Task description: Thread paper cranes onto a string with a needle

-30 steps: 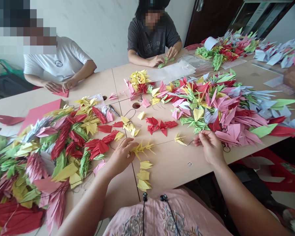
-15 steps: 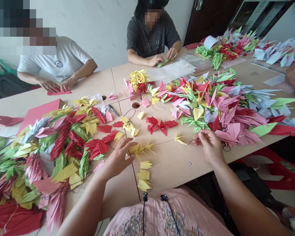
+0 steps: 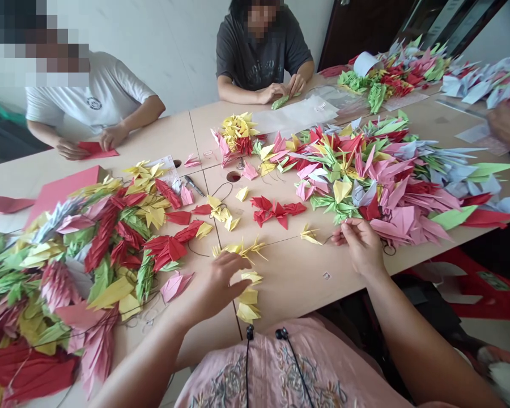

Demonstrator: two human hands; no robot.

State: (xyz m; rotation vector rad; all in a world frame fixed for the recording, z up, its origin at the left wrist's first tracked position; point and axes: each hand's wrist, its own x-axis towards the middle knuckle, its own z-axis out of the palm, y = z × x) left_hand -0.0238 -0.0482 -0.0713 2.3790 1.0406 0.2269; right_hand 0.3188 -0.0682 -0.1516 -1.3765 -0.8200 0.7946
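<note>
My left hand (image 3: 223,286) hovers with fingers apart over a short column of yellow folded-paper pieces (image 3: 248,311), partly covering them. Just beyond its fingertips lies a row of thin, spiky yellow folded pieces (image 3: 250,248). My right hand (image 3: 362,248) is closed in a pinch at the near edge of the large paper pile, with a dark thread (image 3: 328,239) at its fingertips. That thread leads left to a single yellow paper crane (image 3: 309,234) on the table. Red paper cranes (image 3: 276,211) lie a little farther away, between my hands.
Piles of colourful folded paper cover the left (image 3: 106,243) and right (image 3: 391,181) of the table (image 3: 293,277). A pen (image 3: 194,185) lies beyond the left pile. Two people work across the table, one with red paper (image 3: 97,150), one with green; another person's hand (image 3: 508,124) is at right.
My left hand has moved nearer to me, from beside the spiky yellow pieces to over the yellow column. My right hand keeps its pinch in nearly the same place.
</note>
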